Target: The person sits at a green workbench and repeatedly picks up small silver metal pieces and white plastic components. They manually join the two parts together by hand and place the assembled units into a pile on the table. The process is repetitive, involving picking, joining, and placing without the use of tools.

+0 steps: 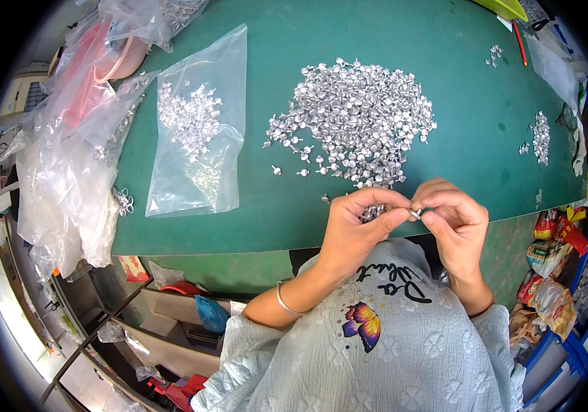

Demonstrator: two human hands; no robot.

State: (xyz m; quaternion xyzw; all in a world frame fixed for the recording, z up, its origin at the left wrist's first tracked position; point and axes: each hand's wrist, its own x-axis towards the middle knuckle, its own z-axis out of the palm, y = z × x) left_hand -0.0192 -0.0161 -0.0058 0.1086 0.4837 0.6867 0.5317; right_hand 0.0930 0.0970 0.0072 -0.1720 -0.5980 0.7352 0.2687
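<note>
My left hand and my right hand meet at the near edge of the green table. Between their fingertips they pinch a small silver metal part. Both hands are closed around it, thumbs and forefingers touching. Just beyond them lies a large heap of the same small silver parts, spread over the table's middle. A thin silver bangle sits on my left wrist.
A clear plastic bag holding several silver parts lies left of the heap. More crumpled plastic bags pile at the table's left edge. A smaller cluster of parts sits at the right. Snack packets hang below the right edge.
</note>
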